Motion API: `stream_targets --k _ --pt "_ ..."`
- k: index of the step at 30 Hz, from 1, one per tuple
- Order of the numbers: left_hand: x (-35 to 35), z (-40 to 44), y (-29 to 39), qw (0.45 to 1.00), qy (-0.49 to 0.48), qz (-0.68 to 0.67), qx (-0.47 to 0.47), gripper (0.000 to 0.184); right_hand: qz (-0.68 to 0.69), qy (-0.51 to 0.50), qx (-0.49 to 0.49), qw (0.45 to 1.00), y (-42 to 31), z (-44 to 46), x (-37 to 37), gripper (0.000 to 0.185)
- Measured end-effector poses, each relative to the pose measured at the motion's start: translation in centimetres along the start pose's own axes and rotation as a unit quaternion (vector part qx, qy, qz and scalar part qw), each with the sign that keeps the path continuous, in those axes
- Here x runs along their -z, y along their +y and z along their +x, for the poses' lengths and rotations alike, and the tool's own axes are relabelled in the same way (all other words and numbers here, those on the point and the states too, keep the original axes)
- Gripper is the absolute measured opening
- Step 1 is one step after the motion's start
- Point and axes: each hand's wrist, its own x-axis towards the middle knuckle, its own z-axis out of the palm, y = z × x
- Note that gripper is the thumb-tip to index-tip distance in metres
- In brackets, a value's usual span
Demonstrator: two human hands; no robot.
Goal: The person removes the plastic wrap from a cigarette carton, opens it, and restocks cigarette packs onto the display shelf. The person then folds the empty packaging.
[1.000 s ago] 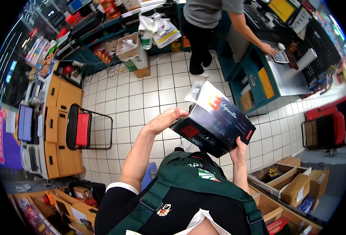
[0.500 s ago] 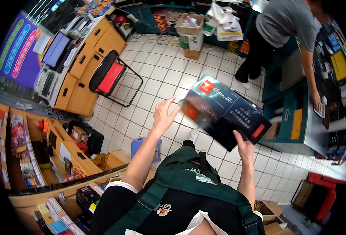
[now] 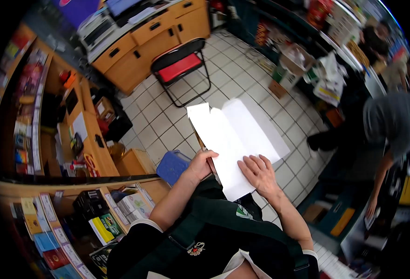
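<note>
A cardboard box (image 3: pixel 235 146) is in front of me, its white, unprinted panels facing up. A flap-like panel spreads out at its right and a small tab rises at its upper left. My left hand (image 3: pixel 202 163) grips the box's left edge, thumb on top and the other fingers partly hidden below. My right hand (image 3: pixel 259 175) rests on the white surface near the lower right side, fingers stretched out. Whether this is the inside of the box or a plain outer side, I cannot tell.
A folding chair (image 3: pixel 177 65) with a red seat stands ahead by a wooden desk (image 3: pixel 142 44). A blue plastic container (image 3: pixel 173 168) sits left of my legs. Stocked shelves (image 3: pixel 58 223) line the left. Another person (image 3: pixel 388 123) leans over a counter at right.
The dark printed faces of the box have given way to white panels. My left hand has taken its edge; my right hand has gone from gripping a corner to lying flat. My view has turned right.
</note>
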Motion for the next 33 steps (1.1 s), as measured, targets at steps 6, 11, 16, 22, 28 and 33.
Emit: stream_targets --k 6,11,16,22,28,33 --pt "6.1 1.0 6.4 0.982 0.049 -0.106 -0.146 0.043 0.065 -0.05 0.02 0.996 2.4 10.2 -2.0 0.053" --pt "10.9 -0.8 9.3 0.953 0.032 -0.221 -0.204 0.038 0.501 -0.19 -0.229 0.812 6.2 17.1 -8.7 0.041" --pt "11.9 0.8 9.3 0.907 0.118 -0.281 -0.29 0.044 0.408 -0.063 -0.273 0.869 6.1 22.4 -13.8 0.07" --pt "14.0 4.7 11.8 0.857 0.217 -0.3 -0.359 0.056 0.804 -0.298 -0.395 0.329 6.6 29.7 -15.1 0.047" --pt "18.2 10.8 15.7 0.803 0.394 -0.309 -0.323 0.06 0.856 -0.289 -0.312 0.294 12.1 40.2 -19.1 0.029" --pt "16.9 13.3 21.5 0.79 0.352 -0.36 -0.351 0.06 0.85 -0.35 -0.272 0.285 11.1 48.5 -20.6 0.035"
